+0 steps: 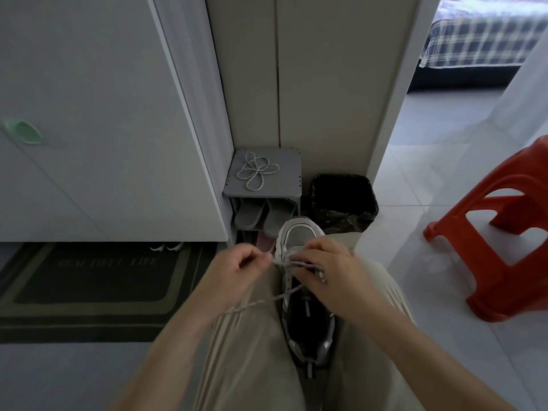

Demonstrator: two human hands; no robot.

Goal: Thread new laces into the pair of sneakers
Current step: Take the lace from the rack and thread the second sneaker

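A white and grey sneaker with a black inside lies between my knees, toe pointing away from me. My left hand pinches one end of a pale speckled lace just left of the sneaker's eyelets. My right hand pinches the lace over the front eyelets, its fingers hiding them. A loose length of the lace trails down across my left thigh. A second lace lies coiled on top of a small grey shoe rack straight ahead.
Grey slippers sit inside the rack. A black-lined bin stands right of it. An orange plastic stool is on the right. A dark doormat lies at left, with another pair of shoes under the white cabinet.
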